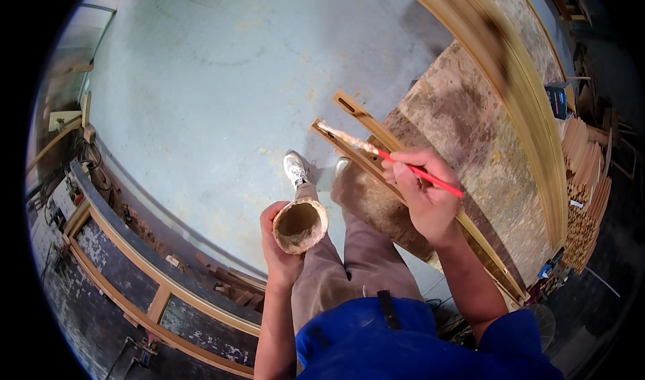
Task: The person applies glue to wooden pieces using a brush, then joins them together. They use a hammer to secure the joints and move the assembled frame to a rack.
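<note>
My left hand is wrapped round a cup whose rim and inner wall are crusted with a pale, dried coating; how much it contains is hard to make out. Between the fingers of my right hand is a brush with a red handle and a thickly caked, pale end. Its tip lies at the slotted far end of the nearer wooden strip. Alongside runs a second wooden strip, which also has a slot near its end. Both strips stick out past the edge of a stained worktable.
Long, curved-looking mouldings lie along the table's right side. Beyond them is a stack of thin wood strips. At left, a wooden frame rests on a dark, paint-flecked surface. My shoe stands on the pale floor.
</note>
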The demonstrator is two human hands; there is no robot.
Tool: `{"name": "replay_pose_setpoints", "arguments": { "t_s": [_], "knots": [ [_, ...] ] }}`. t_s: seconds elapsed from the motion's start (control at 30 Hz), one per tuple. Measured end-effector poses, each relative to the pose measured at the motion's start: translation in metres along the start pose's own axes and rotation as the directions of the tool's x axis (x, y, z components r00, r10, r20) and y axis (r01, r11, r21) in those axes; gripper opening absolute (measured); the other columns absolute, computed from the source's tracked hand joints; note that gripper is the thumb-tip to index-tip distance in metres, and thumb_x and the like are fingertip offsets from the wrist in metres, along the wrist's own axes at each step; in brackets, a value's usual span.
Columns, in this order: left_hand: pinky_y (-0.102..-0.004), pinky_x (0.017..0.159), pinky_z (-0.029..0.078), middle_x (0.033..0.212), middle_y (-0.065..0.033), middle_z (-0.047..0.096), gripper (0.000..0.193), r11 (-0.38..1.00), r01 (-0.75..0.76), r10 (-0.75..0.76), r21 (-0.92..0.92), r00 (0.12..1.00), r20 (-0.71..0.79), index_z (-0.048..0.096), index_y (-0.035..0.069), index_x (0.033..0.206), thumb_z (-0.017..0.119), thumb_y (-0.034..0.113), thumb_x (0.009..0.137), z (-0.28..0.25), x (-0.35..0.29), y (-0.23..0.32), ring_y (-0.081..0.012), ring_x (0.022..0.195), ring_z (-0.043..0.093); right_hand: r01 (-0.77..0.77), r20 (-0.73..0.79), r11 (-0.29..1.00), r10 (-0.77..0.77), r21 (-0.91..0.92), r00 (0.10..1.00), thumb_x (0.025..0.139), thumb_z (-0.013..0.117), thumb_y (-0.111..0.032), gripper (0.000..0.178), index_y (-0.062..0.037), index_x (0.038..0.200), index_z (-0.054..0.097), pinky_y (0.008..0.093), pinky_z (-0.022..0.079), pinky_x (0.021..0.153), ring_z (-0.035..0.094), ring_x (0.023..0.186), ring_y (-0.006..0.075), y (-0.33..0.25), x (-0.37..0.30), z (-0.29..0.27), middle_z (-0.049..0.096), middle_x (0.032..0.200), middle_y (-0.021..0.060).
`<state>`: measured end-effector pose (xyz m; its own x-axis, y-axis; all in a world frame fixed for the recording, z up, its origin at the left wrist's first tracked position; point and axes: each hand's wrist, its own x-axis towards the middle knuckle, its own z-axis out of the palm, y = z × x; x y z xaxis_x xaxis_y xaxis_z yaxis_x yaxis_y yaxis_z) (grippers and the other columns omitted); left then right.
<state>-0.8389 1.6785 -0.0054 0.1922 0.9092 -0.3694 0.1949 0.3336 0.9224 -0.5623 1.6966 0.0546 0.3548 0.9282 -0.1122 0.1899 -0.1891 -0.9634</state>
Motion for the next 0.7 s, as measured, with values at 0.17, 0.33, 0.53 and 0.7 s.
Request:
{"name": "replay_pose_setpoints", "arguments": {
  "t_s": [0.17,0.33,0.53,0.7],
  "knots": [
    [-0.0355,0.107,0.049,0.133,-0.0092,0.058,0.071,1.000,-0.008,0.007,0.018,1.000,0.023,0.048,0.004,0.141,0.080,-0.007,0.079,0.001,0.003,-0.007,-0.0205,0.122,0.060,-0.109,0.052,0.981,0.102,0.161,0.993,0.104,0.061,0.002,0.011,0.0042,0.113,0.068,0.0291,0.060,0.084,0.073,0.092,0.0155,0.030,-0.004,-0.006,0.073,0.106,0.0131],
    [-0.0367,0.108,0.050,0.134,-0.0102,0.058,0.073,0.999,0.001,-0.003,0.036,0.999,0.039,0.048,0.003,0.142,0.081,-0.007,0.078,0.006,0.009,-0.014,-0.0213,0.124,0.060,0.083,0.074,0.996,-0.080,-0.036,0.994,0.099,0.061,0.009,0.015,0.0041,0.110,0.069,0.0287,0.059,0.083,0.072,0.090,0.0159,0.030,-0.009,-0.025,0.072,0.106,0.0143],
    [-0.0328,0.106,0.047,0.129,-0.0073,0.057,0.069,0.999,0.039,-0.039,-0.002,0.999,0.022,0.050,0.005,0.138,0.080,-0.005,0.077,0.021,0.020,-0.005,-0.0190,0.119,0.059,0.045,-0.018,0.998,-0.045,0.036,0.999,0.092,0.066,0.011,0.016,0.0020,0.105,0.071,0.0315,0.057,0.082,0.071,0.091,0.0208,0.036,0.015,-0.010,0.073,0.103,0.0137],
    [-0.0333,0.108,0.047,0.132,-0.0075,0.056,0.070,0.999,0.040,-0.040,0.028,0.999,-0.010,0.050,0.005,0.139,0.080,-0.006,0.077,0.021,0.025,-0.004,-0.0192,0.122,0.058,0.094,0.062,0.995,-0.092,-0.034,0.994,0.092,0.068,0.010,0.014,0.0015,0.103,0.072,0.0328,0.056,0.081,0.070,0.090,0.0219,0.028,0.018,-0.021,0.073,0.102,0.0136]
  ]
}}
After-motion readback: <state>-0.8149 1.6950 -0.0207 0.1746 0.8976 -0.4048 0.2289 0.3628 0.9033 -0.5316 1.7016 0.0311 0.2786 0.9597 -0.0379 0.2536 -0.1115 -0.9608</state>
